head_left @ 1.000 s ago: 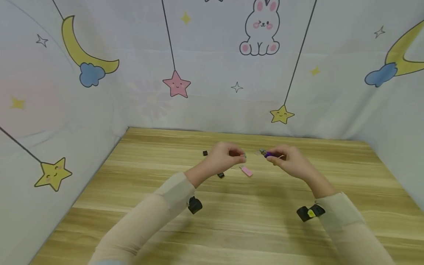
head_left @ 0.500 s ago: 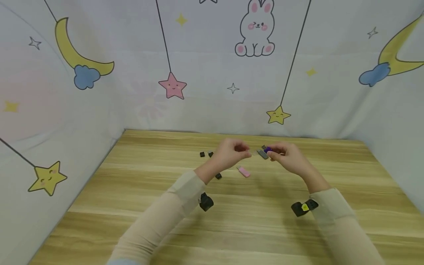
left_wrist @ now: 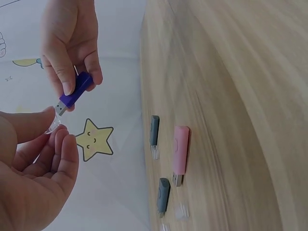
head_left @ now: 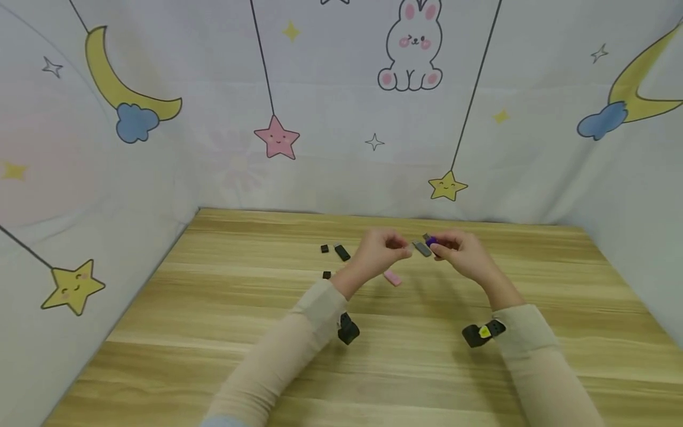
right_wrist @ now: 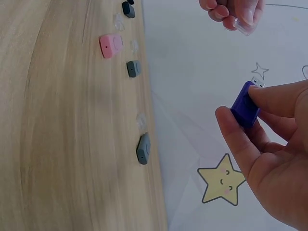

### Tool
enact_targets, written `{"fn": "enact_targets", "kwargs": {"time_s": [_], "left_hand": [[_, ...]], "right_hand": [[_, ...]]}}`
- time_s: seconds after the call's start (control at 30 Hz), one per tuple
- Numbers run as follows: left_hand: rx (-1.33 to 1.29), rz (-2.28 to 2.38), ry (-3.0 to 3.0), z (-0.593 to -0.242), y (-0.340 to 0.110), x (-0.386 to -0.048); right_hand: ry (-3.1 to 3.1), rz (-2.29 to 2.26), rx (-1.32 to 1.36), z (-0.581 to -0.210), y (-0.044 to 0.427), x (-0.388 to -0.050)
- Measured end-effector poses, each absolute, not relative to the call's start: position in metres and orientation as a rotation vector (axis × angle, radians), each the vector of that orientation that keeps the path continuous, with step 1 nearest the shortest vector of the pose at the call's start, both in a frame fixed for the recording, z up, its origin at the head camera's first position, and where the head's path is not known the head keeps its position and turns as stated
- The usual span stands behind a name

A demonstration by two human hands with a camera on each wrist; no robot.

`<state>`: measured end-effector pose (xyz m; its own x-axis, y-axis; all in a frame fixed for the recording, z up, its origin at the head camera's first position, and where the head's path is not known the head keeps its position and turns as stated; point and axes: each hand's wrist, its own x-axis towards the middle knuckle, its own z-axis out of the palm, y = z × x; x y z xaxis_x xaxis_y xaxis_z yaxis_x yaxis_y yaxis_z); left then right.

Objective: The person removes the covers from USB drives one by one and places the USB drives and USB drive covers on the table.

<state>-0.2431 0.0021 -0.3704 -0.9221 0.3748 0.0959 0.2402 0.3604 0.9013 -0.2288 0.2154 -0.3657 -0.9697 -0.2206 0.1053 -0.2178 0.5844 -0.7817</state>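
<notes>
My right hand point(head_left: 464, 255) pinches a purple USB flash drive point(right_wrist: 246, 107) between thumb and fingers, above the table. The drive's bare metal plug point(left_wrist: 60, 108) points towards my left hand point(head_left: 376, 254). Between that hand's thumb and fingertips is a small clear plastic cap point(right_wrist: 244, 27). In the left wrist view the cap is very close to the plug; whether they touch I cannot tell. Below and between the hands, a grey flash drive point(head_left: 421, 248) lies on the table. A pink flash drive point(head_left: 392, 278) lies nearer me, partly hidden by my left hand.
A dark flash drive point(head_left: 342, 252) and small black pieces point(head_left: 324, 249) lie left of my left hand on the wooden table point(head_left: 427, 379). Clear caps point(left_wrist: 181, 211) lie near the drives' plugs. A printed white cloth point(head_left: 331, 178) stands behind the table.
My left hand has moved right, bringing the clear cap closer to the purple flash drive. The dark flash drive has come out from behind my left arm. My right hand has barely moved.
</notes>
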Motion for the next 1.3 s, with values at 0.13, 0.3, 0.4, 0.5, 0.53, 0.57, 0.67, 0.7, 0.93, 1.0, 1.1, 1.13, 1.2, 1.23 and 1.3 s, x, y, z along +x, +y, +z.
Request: {"fn": "enact_targets", "kwargs": {"time_s": [0.13, 0.3, 0.4, 0.5, 0.53, 0.57, 0.67, 0.7, 0.93, 1.0, 1.1, 1.13, 1.2, 1.23, 1.3], "left_hand": [[0.542, 1.622, 2.468, -0.376, 0.007, -0.246], [0.523, 1.607, 2.469, -0.381, 0.013, -0.248], [0.508, 1.587, 2.469, -0.385, 0.017, -0.250], [0.479, 1.568, 2.485, -0.390, 0.022, -0.254], [0.470, 1.561, 2.493, -0.392, 0.024, -0.255], [0.461, 1.553, 2.501, -0.394, 0.026, -0.257], [0.425, 1.554, 2.502, -0.399, 0.032, -0.260], [0.412, 1.557, 2.498, -0.400, 0.033, -0.261], [0.380, 1.541, 2.493, -0.406, 0.039, -0.265], [0.365, 1.529, 2.479, -0.407, 0.041, -0.266], [0.347, 1.512, 2.461, -0.408, 0.043, -0.266], [0.345, 1.505, 2.457, -0.408, 0.043, -0.267], [0.349, 1.489, 2.456, -0.409, 0.044, -0.267], [0.351, 1.479, 2.457, -0.410, 0.044, -0.267], [0.366, 1.450, 2.464, -0.412, 0.045, -0.268]], "right_hand": [[2.768, -1.388, -0.352, -0.372, 0.220, -0.232], [2.739, -1.383, -0.314, -0.381, 0.225, -0.238], [2.716, -1.380, -0.285, -0.388, 0.228, -0.242], [2.688, -1.385, -0.251, -0.393, 0.230, -0.245], [2.680, -1.385, -0.236, -0.395, 0.231, -0.245], [2.674, -1.384, -0.224, -0.397, 0.232, -0.246], [2.653, -1.387, -0.189, -0.402, 0.234, -0.247], [2.647, -1.384, -0.177, -0.403, 0.234, -0.248], [2.607, -1.363, -0.111, -0.407, 0.236, -0.249], [2.609, -1.342, -0.113, -0.407, 0.236, -0.249], [2.618, -1.301, -0.107, -0.407, 0.236, -0.250], [2.622, -1.285, -0.109, -0.407, 0.236, -0.250], [2.626, -1.259, -0.112, -0.409, 0.236, -0.251], [2.626, -1.254, -0.109, -0.410, 0.236, -0.251], [2.624, -1.241, -0.116, -0.413, 0.236, -0.252]]}}
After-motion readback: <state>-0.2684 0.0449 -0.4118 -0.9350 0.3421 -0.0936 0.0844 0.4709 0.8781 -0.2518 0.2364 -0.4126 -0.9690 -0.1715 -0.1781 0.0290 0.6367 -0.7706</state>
